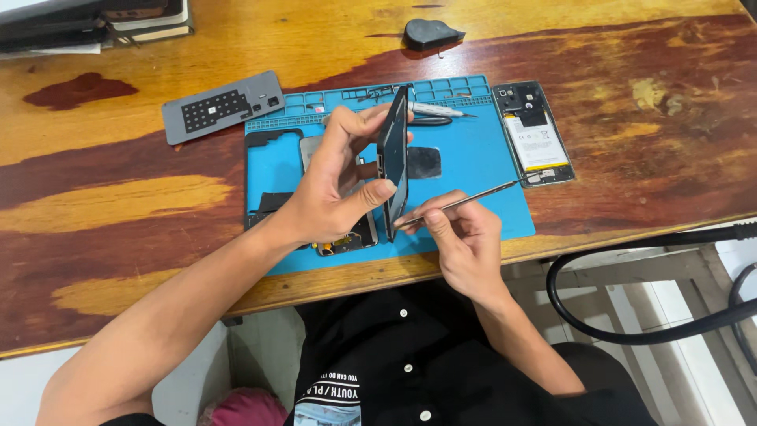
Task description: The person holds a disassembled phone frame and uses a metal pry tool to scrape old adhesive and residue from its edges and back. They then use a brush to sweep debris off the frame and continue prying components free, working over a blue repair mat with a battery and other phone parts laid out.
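A black buttoned shirt (394,355) fills the near edge. Above it the right hand (465,241) pinches a thin metal pry tool (465,203), its tip touching the lower edge of a dark phone frame (393,162). The left hand (335,185) grips that frame, held on edge over the blue repair mat (473,166), thumb on one face and fingers on the other. Further off, an opened phone with its battery showing (533,134) lies at the mat's right edge, a grey keypad plate (223,106) lies left, and a dark pick (432,34) lies beyond

Both hands meet mid-frame — left hand (335,185) raised, fingers pinching; right hand (465,237) curled, thumb pressing.
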The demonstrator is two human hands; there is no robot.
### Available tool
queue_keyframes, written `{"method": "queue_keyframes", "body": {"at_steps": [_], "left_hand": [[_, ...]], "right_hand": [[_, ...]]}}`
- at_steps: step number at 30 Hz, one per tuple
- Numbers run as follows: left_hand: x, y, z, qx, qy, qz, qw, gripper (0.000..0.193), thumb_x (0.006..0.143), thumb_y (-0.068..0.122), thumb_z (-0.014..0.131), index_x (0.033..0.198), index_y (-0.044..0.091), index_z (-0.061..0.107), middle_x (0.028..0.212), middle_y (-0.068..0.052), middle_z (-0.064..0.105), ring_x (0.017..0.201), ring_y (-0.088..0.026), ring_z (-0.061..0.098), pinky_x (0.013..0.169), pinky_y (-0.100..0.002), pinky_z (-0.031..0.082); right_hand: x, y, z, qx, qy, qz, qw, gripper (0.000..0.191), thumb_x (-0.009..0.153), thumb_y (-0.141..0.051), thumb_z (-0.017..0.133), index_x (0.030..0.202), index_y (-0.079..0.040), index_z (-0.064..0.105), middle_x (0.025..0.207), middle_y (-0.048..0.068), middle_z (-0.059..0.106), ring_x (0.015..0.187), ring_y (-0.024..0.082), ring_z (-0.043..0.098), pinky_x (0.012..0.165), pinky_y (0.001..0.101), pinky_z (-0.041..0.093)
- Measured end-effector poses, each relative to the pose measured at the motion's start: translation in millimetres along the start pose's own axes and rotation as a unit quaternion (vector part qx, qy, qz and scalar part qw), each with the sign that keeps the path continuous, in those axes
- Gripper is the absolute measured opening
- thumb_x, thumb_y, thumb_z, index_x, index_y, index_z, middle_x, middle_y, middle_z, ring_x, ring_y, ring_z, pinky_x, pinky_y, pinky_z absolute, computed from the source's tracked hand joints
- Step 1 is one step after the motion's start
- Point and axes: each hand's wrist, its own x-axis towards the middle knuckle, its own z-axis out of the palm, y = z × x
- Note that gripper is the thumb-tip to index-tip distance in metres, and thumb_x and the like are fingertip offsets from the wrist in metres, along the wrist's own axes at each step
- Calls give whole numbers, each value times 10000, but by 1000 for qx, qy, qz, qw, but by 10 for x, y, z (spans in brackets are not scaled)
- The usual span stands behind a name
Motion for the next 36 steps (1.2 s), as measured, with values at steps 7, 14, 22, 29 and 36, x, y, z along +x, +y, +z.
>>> {"method": "queue_keyframes", "body": {"at_steps": [7,14,22,29,36], "left_hand": [[-9,11,-2,13,-4,1,1000,421,1080,176,709,1281,121,343,1601,-170,377,1458,-235,481,1196,-423,515],[-11,19,18,12,-10,4,1000,465,1075,212,724,1332,130,345,1619,-185,352,1465,-250,478,1222,-426,497],[-20,14,12,27,-23,20,999,482,1073,230,722,1366,127,354,1639,-194,319,1475,-255,482,1235,-441,503],[-37,2,4,23,-28,16,999,488,1073,220,724,1378,128,355,1647,-199,309,1487,-259,471,1249,-451,490],[-38,9,-2,22,-37,16,999,504,1069,222,728,1411,124,371,1655,-201,289,1518,-276,439,1262,-476,471]], "right_hand": [[-11,-11,-25,-16,-35,-17,999,180,1090,-98,584,990,42,640,1017,151,734,931,208,742,848,341,621],[-11,-97,-25,-89,-52,0,995,168,1060,-80,601,981,47,677,954,124,768,841,168,733,788,297,606],[22,-239,42,-206,-59,20,977,126,990,-57,660,935,32,730,851,82,794,699,123,711,657,260,548],[7,-291,74,-228,-68,-18,971,97,983,-43,670,958,10,747,876,78,787,761,150,753,715,268,578],[-2,-290,109,-252,-47,-36,966,64,956,-18,693,940,17,745,860,85,780,732,158,758,678,267,575]]}}
